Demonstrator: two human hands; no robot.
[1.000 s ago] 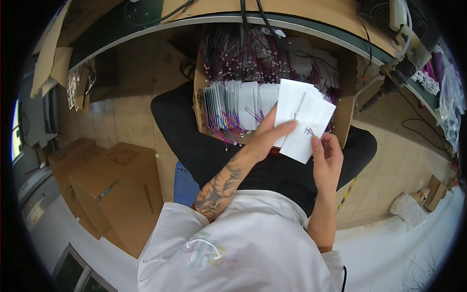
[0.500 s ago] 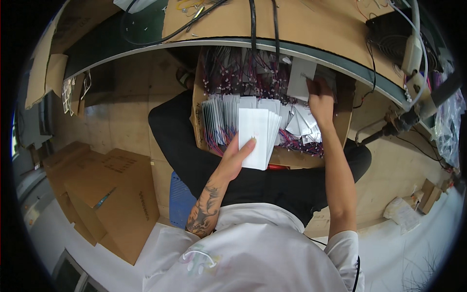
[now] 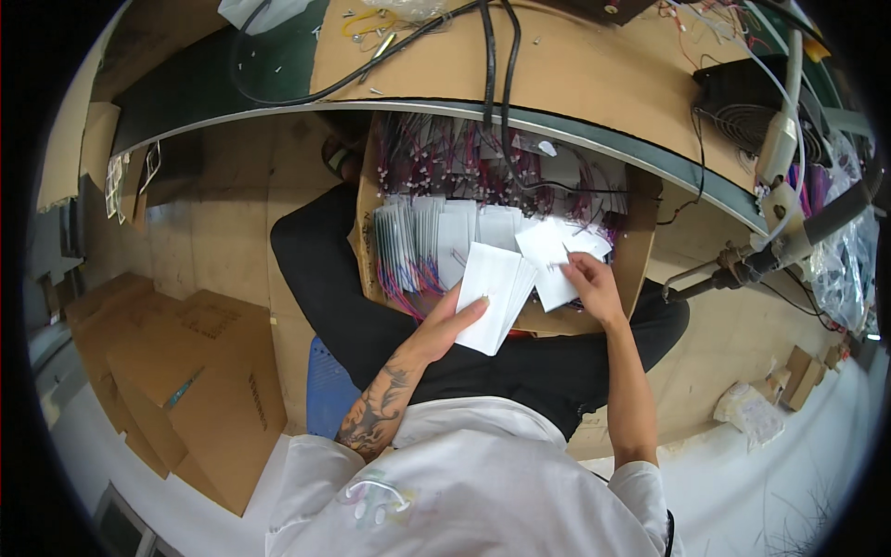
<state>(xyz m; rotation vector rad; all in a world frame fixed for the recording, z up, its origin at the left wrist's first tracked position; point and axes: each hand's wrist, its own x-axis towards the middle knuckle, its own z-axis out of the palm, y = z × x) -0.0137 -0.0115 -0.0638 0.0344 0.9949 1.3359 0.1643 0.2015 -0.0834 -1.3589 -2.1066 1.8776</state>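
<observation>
My left hand (image 3: pixel 444 330) grips a fanned stack of thin white rectangular panels (image 3: pixel 490 290), thumb pressed on the top one. Just to the right, my right hand (image 3: pixel 594 286) pinches a single white panel (image 3: pixel 540 265) by its right side, close to the stack's upper right edge. Both hands are over the near part of an open cardboard box (image 3: pixel 640 243) between my legs. Inside it, more white panels (image 3: pixel 408 232) stand packed in a row, with purple and red wires (image 3: pixel 404 292) bearing small white connectors around them. Loose panels behind my right hand are partly hidden.
A workbench (image 3: pixel 594 70) overhangs the box's far side, with black cables (image 3: pixel 489 70) hanging over its edge. A metal arm (image 3: pixel 742 265) juts in at right. Folded cardboard boxes (image 3: pixel 200 381) stand at left, near a blue plastic stool (image 3: pixel 329 390).
My right hand has come back toward me from the box's far right, bringing a white panel near the stack. The left hand's stack has tilted and sits slightly lower in view.
</observation>
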